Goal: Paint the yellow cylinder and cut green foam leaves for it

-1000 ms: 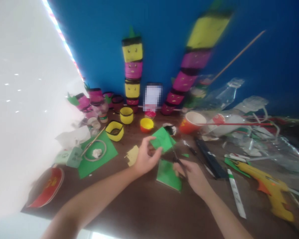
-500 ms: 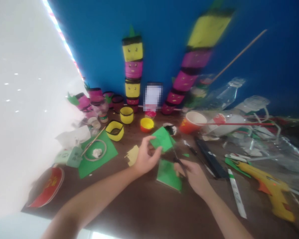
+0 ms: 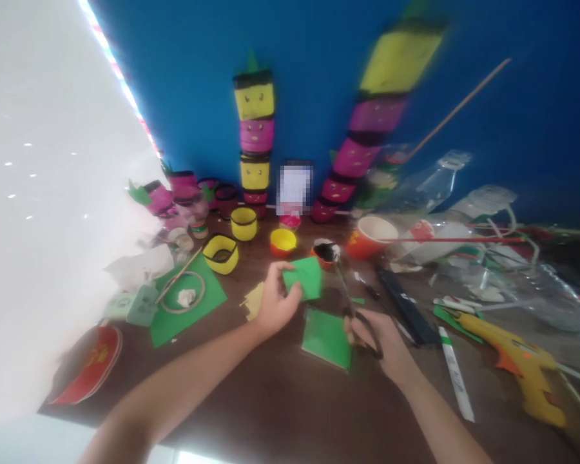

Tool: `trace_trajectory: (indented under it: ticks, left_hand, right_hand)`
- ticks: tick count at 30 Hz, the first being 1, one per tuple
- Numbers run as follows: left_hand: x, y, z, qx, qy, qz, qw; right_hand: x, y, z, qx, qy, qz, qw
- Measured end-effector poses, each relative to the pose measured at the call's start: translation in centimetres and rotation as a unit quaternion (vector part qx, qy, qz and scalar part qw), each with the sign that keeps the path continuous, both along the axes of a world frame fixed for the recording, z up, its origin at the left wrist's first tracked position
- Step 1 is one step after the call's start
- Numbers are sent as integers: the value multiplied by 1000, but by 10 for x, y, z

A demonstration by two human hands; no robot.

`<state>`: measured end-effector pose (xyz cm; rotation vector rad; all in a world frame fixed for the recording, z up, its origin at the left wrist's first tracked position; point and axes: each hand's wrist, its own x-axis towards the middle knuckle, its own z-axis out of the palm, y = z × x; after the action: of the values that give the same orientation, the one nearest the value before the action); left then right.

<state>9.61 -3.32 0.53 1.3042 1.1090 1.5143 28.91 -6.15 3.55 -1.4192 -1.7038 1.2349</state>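
Note:
My left hand (image 3: 273, 303) is closed on a small green foam piece (image 3: 305, 277), pinched between thumb and fingers above the brown table (image 3: 280, 399). My right hand (image 3: 374, 338) grips black-handled scissors (image 3: 350, 299), blades pointing up and away toward the foam piece but apart from it. Between the two hands a second green foam square (image 3: 326, 337) lies flat on the table.
A larger green sheet (image 3: 186, 303) with a ring and a stick lies at left, by yellow cups (image 3: 221, 252). Stacked yellow and pink painted containers (image 3: 254, 138) stand against the blue wall. A yellow glue gun (image 3: 522, 364), plastic bottles and scraps crowd the right. A red lid (image 3: 89, 364) sits near left.
The scissors have drawn away from the green piece to the right, blades now clear of it. My left hand has pulled the piece slightly left and turned it.

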Motion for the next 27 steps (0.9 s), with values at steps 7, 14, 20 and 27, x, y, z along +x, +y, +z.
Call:
trace_trajectory:
  ticks: [7,14,20,27]
  left_hand:
    - [-1,0,3,-7,-4,-20,1000]
    - [1,-2,1,-6,-17,-81,997]
    - [1,-3,-3,-13,-10,-104,994]
    - [1,-3,-2,-7,-5,-114,993]
  right_hand:
    - [1,-1,-7,-9,-11,28,1000]
    - [-3,-2,-6,-12,-11,42,999]
    - [-7,-2,1,-31,-7,31,999]
    - [-8,-3,1,-30,-9,28,999]
